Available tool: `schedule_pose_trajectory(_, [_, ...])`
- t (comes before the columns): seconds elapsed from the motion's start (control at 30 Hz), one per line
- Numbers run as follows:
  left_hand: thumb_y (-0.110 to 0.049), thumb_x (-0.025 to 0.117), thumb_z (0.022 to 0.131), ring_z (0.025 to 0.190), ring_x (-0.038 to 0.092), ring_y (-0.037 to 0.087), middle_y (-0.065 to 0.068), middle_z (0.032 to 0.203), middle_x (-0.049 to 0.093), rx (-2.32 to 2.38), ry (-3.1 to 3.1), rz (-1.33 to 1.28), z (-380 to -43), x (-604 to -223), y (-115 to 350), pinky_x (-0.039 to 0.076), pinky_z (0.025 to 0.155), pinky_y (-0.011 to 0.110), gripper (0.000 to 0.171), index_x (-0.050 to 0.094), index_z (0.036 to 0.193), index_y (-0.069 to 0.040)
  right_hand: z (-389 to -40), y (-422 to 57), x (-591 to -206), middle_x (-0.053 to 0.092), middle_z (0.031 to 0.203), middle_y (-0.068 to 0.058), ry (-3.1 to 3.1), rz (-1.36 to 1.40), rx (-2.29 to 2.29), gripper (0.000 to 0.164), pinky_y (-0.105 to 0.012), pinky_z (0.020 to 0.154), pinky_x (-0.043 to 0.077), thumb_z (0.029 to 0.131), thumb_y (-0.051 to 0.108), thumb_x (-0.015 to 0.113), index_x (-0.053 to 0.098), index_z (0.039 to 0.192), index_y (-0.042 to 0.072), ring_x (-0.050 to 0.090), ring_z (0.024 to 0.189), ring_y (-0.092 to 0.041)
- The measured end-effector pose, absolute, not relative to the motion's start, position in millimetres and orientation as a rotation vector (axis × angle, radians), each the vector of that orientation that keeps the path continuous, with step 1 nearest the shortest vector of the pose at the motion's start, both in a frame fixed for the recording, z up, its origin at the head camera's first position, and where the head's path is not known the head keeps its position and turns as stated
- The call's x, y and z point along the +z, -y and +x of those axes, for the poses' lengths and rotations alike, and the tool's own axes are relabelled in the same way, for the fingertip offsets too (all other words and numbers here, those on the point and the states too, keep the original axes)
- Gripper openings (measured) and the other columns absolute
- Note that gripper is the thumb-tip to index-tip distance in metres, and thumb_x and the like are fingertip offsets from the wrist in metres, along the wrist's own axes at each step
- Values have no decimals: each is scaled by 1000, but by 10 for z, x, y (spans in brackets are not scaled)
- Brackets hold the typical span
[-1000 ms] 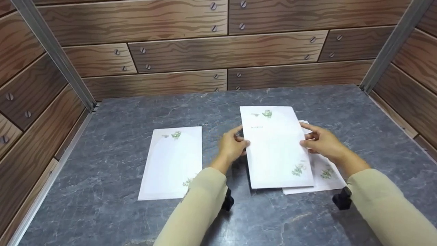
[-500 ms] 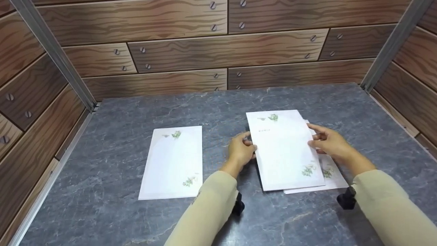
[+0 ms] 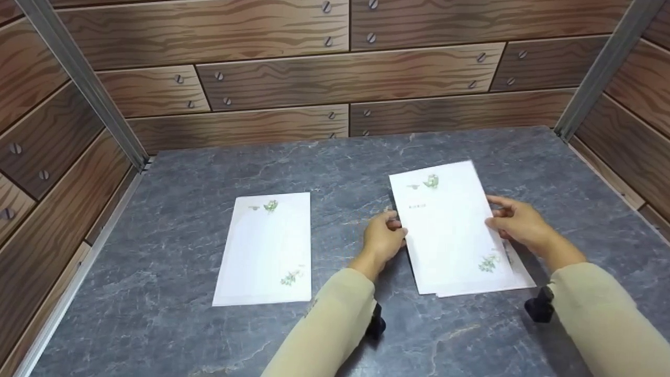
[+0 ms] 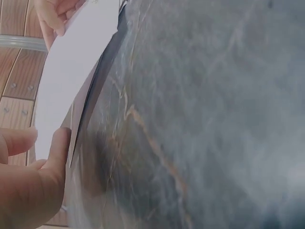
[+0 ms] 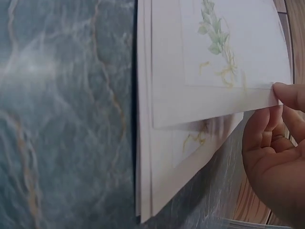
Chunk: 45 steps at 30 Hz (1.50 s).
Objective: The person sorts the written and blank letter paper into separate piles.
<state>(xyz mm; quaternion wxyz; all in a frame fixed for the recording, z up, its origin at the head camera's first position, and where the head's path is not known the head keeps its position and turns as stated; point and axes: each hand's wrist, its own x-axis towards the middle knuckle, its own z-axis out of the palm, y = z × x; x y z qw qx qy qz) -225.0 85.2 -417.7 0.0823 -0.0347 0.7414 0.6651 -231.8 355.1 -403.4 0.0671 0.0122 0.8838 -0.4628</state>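
A white sheet of paper (image 3: 450, 230) with green plant prints is held by both hands, slightly tilted, over other white paper (image 3: 518, 277). My left hand (image 3: 381, 242) pinches its left edge, thumb above and fingers beneath. At the right edge my right hand (image 3: 521, 224) pinches it between thumb and fingers. In the right wrist view the upper sheet (image 5: 167, 95) stands apart from the lower papers (image 5: 164, 191), which form a thin stack. The left wrist view has the sheet (image 4: 71, 62) bowing above the table, with a gap under it near the left fingers.
Another white printed paper (image 3: 267, 251) lies flat on the left half of the dark marbled table (image 3: 172, 335). Wood-patterned walls (image 3: 272, 78) with metal corner posts (image 3: 89, 89) enclose the back and sides.
Both hands have moved right with the held sheet, bringing it further over the lower paper, which is now mostly covered. The sheet's far right corner has risen. The left paper stays put.
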Motion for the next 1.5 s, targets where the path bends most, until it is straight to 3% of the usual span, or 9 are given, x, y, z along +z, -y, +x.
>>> schedule_pose_trajectory(0.37, [8, 63, 85, 82, 65, 21, 13, 99, 61, 2020, -2169, -59, -2198, -4234, -932, 57, 67, 25, 47, 51, 130, 8, -2313, -3608, -4102, 53, 93, -8, -2735, 29, -1373, 57, -23, 57, 47, 90, 0, 58, 36, 141, -9, 49, 66, -9])
schedule_pose_trajectory(0.63, [2, 65, 86, 78, 66, 20, 10, 101, 63, 1957, -2201, -51, -2185, -4236, -947, 55, 66, 25, 46, 53, 130, 5, -2290, -3639, -4128, 52, 111, -20, -2743, 72, -1294, 56, -26, 64, 51, 92, 6, 58, 36, 143, -5, 54, 81, -17])
schedule_pose_trajectory(0.87, [2, 66, 86, 80, 64, 17, 10, 101, 63, 1971, -2177, -64, -2177, -4259, -970, 55, 66, 26, 47, 53, 131, 5, -2278, -3669, -4161, 54, 107, -19, -2802, 81, -1236, 54, -23, 65, 51, 92, 6, 58, 39, 141, -6, 54, 84, -19])
schedule_pose_trajectory(1.13, [2, 65, 87, 84, 65, 18, 11, 102, 63, 1979, -2161, -64, -2172, -4250, -974, 56, 67, 27, 45, 53, 130, 5, -2283, -3652, -4177, 51, 119, -28, -2809, 114, -1227, 53, -19, 67, 49, 92, 9, 59, 40, 139, -8, 53, 94, -24])
schedule_pose_trajectory(1.5, [1, 65, 87, 84, 64, 18, 9, 100, 63, 1966, -2170, -71, -2166, -4253, -952, 56, 65, 25, 45, 52, 129, 6, -2281, -3674, -4176, 52, 121, -23, -2758, 108, -1237, 53, -25, 69, 50, 96, 19, 56, 40, 138, -10, 53, 90, -11])
